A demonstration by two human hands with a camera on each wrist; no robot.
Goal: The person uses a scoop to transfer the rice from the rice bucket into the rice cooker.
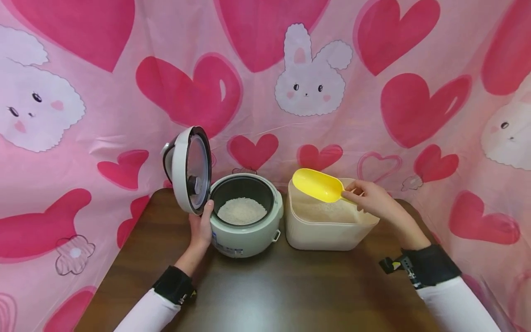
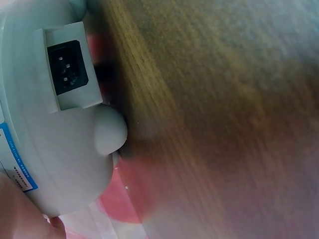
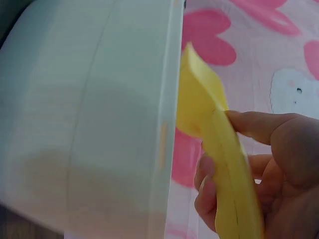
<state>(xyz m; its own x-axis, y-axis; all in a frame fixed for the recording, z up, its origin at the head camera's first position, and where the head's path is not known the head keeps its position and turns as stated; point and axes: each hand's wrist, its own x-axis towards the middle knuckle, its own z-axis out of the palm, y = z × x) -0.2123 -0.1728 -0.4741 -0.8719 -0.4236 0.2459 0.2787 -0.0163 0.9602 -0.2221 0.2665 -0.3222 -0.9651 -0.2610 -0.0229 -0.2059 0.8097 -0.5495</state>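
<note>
My right hand (image 1: pixel 365 198) pinches the handle of a yellow scoop (image 1: pixel 317 184), which hangs over a cream rice bin (image 1: pixel 319 235). Inside the bin, pale rice (image 1: pixel 329 207) shows below the scoop. The right wrist view has thumb and fingers around the handle, beside the bin's wall (image 3: pixel 119 119). A pale green rice cooker (image 1: pixel 244 244) stands left of the bin, lid (image 1: pixel 182 170) raised, with a mound of white rice (image 1: pixel 242 211) in its dark pot. My left hand (image 1: pixel 202 226) grips the cooker's left side near the hinge, thumb up at the rim; its other fingers are mostly hidden.
Both containers stand near the back of a brown wooden table (image 1: pixel 265 295). Directly behind hangs a pink curtain (image 1: pixel 257 110) printed with hearts and rabbits. A power socket (image 2: pixel 67 67) is on the cooker's side, low near the tabletop.
</note>
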